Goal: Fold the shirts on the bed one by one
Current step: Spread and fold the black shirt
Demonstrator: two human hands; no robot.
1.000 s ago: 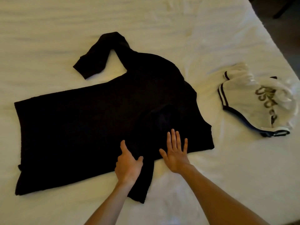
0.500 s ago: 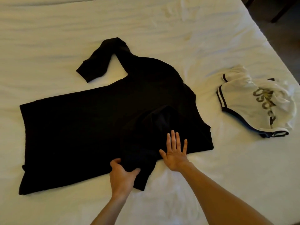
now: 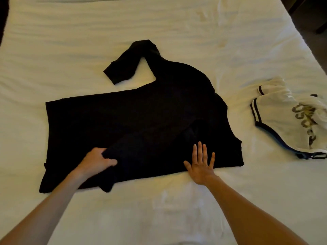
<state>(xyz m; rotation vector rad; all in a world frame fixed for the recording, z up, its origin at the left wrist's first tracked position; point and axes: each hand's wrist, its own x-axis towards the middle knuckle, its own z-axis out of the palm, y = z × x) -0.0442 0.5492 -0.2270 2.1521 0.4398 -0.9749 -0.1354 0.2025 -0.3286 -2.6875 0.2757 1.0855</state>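
Lying crosswise, black shirt [image 3: 141, 117], apparently.

- The white shirt [image 3: 290, 119], lying crumpled at the right side of the bed, carries the only lettering in view: a line of dull gold characters printed across its fabric.
- That print runs slantwise over folds in the cloth, so part of it is hidden and the rest is bent; the rounded shapes look like "o" or "0" forms, but no word or number can be read with certainty.
- The black shirt [image 3: 141, 121] spread in the middle of the bed shows no text, label or logo on the surface that faces the camera.
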